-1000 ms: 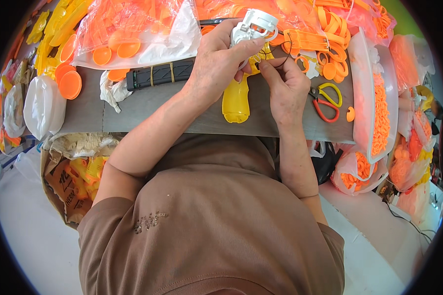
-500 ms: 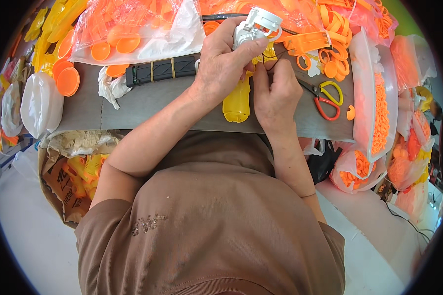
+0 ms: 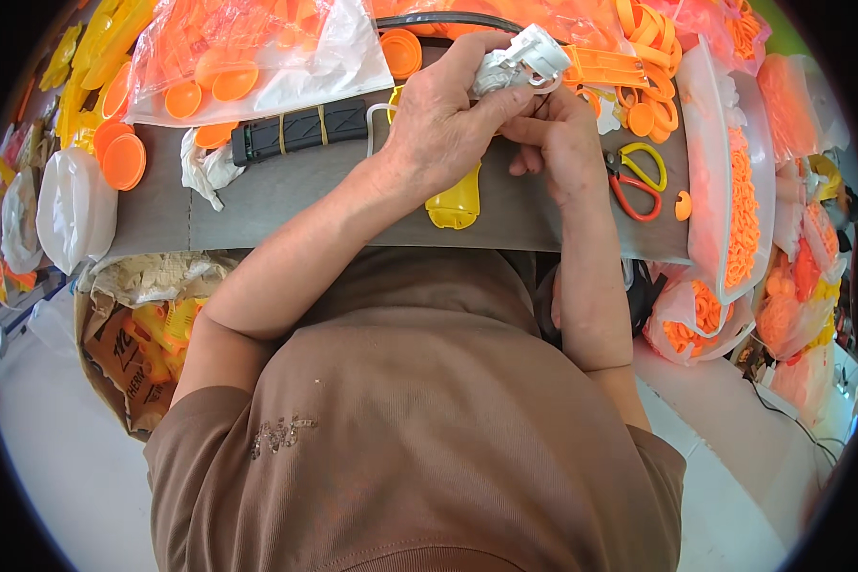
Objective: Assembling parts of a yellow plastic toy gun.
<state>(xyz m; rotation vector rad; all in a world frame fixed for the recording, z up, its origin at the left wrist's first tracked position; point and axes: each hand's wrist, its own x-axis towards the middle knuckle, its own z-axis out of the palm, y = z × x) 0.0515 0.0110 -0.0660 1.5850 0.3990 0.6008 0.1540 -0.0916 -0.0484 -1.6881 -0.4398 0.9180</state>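
Note:
My left hand is closed around a white plastic mechanism with a round collar at one end. Just below it, my right hand has its fingers pinched together against the mechanism's underside. What those fingers hold is too small to make out. A yellow plastic shell lies on the table under my hands, its upper part hidden by them. Beside my right wrist rests a pair of cutters with one red and one yellow handle.
A black ribbed case with rubber bands lies left of my hands, near a crumpled white cloth. Orange discs and bagged orange parts line the back left. To the right stands a clear bin of small orange pieces.
Both hands have shifted slightly right with the white mechanism, which has turned a little. My right hand has moved up and right, off the yellow shell, to just under the mechanism.

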